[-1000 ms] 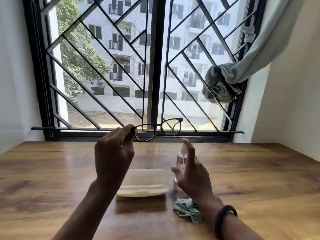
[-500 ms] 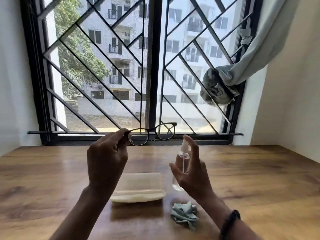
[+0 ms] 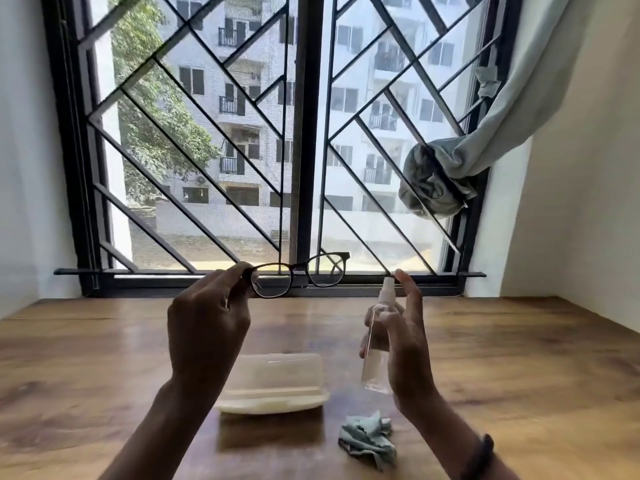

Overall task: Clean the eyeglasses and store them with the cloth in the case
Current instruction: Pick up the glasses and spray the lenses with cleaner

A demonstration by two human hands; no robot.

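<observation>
Two hands are occupied. The left hand (image 3: 207,327) pinches the dark-framed eyeglasses (image 3: 301,275) by one outer corner, raised above the translucent case (image 3: 273,386). The right hand (image 3: 408,344) wraps a clear spray bottle (image 3: 375,358) to the right of the case, forefinger on its pump. The glasses look light, thin-rimmed and fragile, so they are best held by the frame, never the lens. A soft, crumpled cloth (image 3: 367,441) lies just right of the case.

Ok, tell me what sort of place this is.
Probably a room in a flat or home: a wooden table pushed up to a barred window, a curtain knotted aside, and apartment blocks outside.
</observation>
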